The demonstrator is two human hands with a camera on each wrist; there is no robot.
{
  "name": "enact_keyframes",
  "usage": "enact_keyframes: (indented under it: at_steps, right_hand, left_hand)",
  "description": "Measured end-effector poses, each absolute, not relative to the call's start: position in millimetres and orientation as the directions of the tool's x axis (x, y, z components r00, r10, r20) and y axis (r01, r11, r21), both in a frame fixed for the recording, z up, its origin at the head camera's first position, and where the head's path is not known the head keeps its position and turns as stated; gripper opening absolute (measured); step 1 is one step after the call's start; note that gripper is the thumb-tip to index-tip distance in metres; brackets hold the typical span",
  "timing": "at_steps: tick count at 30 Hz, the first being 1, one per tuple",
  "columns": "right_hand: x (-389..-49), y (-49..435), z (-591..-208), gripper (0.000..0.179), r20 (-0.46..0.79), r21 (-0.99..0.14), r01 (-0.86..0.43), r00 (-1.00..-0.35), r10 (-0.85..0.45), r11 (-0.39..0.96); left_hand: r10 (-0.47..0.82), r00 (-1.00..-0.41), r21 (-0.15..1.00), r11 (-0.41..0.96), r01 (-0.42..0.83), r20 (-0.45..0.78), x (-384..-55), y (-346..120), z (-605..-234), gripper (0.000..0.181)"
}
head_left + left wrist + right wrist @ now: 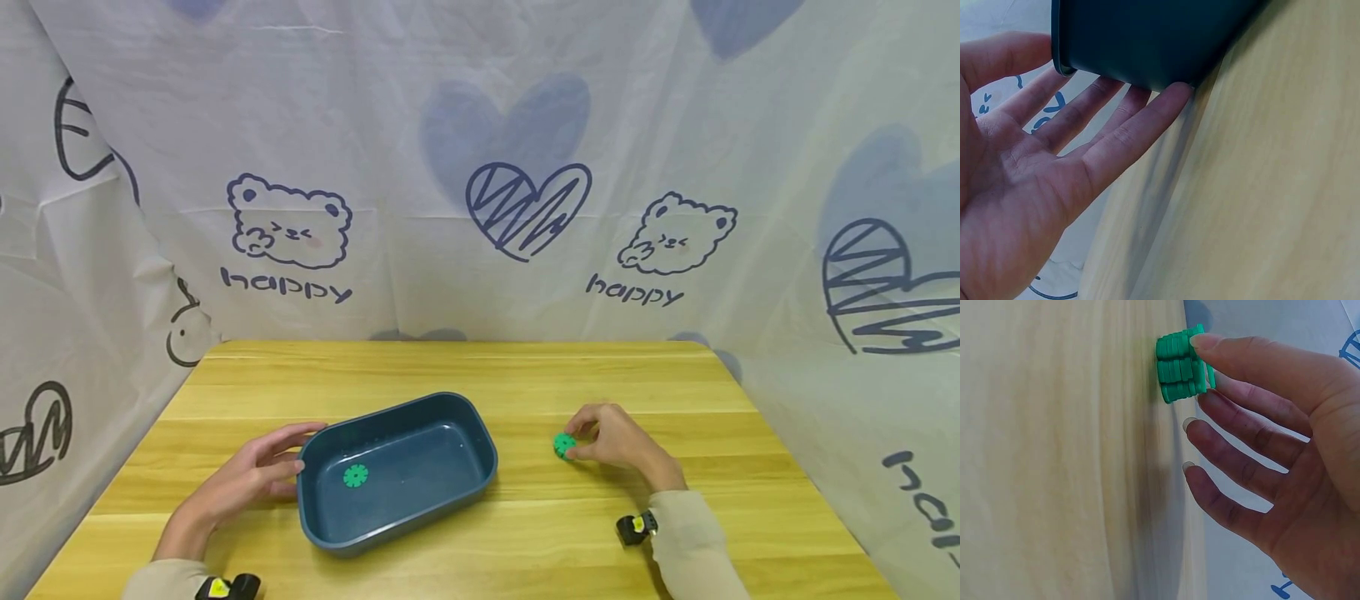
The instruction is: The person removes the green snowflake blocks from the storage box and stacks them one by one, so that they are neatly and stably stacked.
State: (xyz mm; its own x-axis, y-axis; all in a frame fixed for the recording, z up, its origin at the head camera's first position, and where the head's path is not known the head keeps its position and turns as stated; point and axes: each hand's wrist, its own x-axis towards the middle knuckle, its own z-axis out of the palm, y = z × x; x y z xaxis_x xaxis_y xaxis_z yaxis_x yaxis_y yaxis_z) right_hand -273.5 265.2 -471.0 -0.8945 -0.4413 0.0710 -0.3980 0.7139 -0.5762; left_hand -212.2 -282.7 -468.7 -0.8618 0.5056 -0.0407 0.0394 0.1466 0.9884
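A dark blue rectangular bin (pixel 420 467) stands on the table, with one green notched plastic disc (pixel 356 476) lying flat inside near its left end. My left hand (pixel 240 475) touches the bin's left end. Its extended fingers rest along the outer wall (pixel 1141 37), and the thumb is at the rim. To the right of the bin is a short stack of similar green discs (pixel 1175 369). Over this stack, my right hand (pixel 622 437) pinches the top disc (pixel 1211 375) between thumb and index finger. That disc looks slightly tilted off the others; the remaining fingers are loosely bent.
The wood-grain table (pixel 525 550) runs back to a white hanging cloth (pixel 420 275) with printed hearts and bears. More cloth hangs along both sides. Small black cameras sit on the left wrist (pixel 228 587) and the right wrist (pixel 636 528).
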Motion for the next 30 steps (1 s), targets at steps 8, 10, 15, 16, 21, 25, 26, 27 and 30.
enact_keyframes:
  at_steps: [8, 10, 15, 16, 21, 25, 26, 27, 30]
  right_hand:
    - [-272, 266, -471, 0.021, 0.059, -0.579, -0.381, -0.902, -0.429, 0.721]
    - [-273, 266, -471, 0.021, 0.061, -0.582, -0.381, -0.901, -0.429, 0.718]
    - [-273, 267, -471, 0.023, 0.061, -0.583, -0.379, -0.902, -0.427, 0.719]
    - [-273, 267, -470, 0.023, 0.059, -0.581, -0.376, -0.904, -0.424, 0.721]
    - [-271, 266, -463, 0.026, 0.051, -0.584, -0.350, -0.916, -0.398, 0.732]
    - [-270, 259, -454, 0.030, 0.060, -0.585, -0.360, -0.913, -0.404, 0.726]
    - [-270, 256, -451, 0.030, 0.071, -0.585, -0.378, -0.905, -0.419, 0.717]
    - [-269, 252, -447, 0.030, 0.081, -0.588, -0.395, -0.897, -0.434, 0.706]
    - [-269, 236, -437, 0.027, 0.129, -0.586, -0.471, -0.858, -0.498, 0.659]
  left_hand:
    - [0.535, -0.845, 0.992, 0.107, 0.062, -0.005, -212, -284, -469, 0.055]
    - [0.531, -0.847, 0.992, 0.113, 0.058, -0.011, -212, -284, -469, 0.056]
    - [0.532, -0.846, 0.991, 0.115, 0.066, -0.005, -212, -283, -470, 0.056]
    - [0.536, -0.844, 0.991, 0.113, 0.070, -0.001, -212, -284, -470, 0.056]
    - [0.535, -0.845, 0.991, 0.115, 0.072, -0.001, -212, -284, -469, 0.055]
    - [0.525, -0.851, 0.989, 0.129, 0.065, -0.012, -212, -284, -470, 0.056]
    - [0.525, -0.851, 0.989, 0.133, 0.066, -0.013, -212, -284, -470, 0.056]
    - [0.523, -0.852, 0.988, 0.137, 0.065, -0.016, -212, -284, -470, 0.057]
    - [0.517, -0.855, 0.988, 0.146, 0.057, -0.027, -213, -284, -470, 0.057]
